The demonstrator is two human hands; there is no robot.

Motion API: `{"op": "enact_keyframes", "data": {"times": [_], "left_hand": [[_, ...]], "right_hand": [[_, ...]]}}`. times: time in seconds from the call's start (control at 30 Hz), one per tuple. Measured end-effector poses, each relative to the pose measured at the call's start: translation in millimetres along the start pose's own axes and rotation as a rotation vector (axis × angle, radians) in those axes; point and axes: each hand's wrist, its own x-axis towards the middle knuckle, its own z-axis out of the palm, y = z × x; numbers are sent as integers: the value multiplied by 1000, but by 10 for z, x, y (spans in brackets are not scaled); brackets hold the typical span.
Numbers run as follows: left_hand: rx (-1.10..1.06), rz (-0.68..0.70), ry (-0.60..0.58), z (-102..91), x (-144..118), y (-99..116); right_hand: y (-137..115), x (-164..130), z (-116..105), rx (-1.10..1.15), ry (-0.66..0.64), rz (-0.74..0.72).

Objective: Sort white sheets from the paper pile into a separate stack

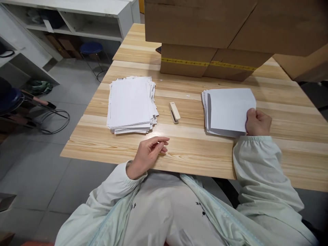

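Right hand grip: the right hand (257, 122) pinched the near right corner of the top sheet of the right paper stack (229, 111), thumb on top, the other fingers curled under and hidden.
Left hand grip: the left hand (150, 152) held nothing; its fingers were loosely curled, thumb and forefinger tips close together, and it rested at the near edge of the table.
Right paper stack: it lay flat on the table's right part, just in front of the right sleeve (258, 164), its sheets slightly fanned at the left edge.
Stapler: a cream stapler (174, 112) lay between the two stacks, apart from both hands.
Left paper stack: a thicker, ragged pile (130, 104) sat on the table's left part, beyond the left hand and not touched.
Table: a light wooden table (194, 150) carried everything.
Boxes: cardboard boxes (210, 63) stood at the far side, one with yellow tape.
Surroundings: a blue stool (91, 48) and white shelving (77, 20) stood on the grey floor at the left.
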Motion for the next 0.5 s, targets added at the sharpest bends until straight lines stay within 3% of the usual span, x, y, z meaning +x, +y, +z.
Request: {"op": "enact_keyframes", "data": {"times": [0.13,0.2,0.27,0.37,0.5], "left_hand": [[106,140,81,-139,16,117],[271,308,218,-318,82,222],[522,475,347,-549,198,303],[875,554,297,-868,422,296],[1036,467,201,-1056,632,108]], "right_hand": [[-73,-190,64,-210,163,71],[-238,-333,23,-246,262,-27],[-491,-502,7,-160,266,-190],[-997,-830,140,98,74,-395],[-1639,-1281,585,396,-390,-611]]}}
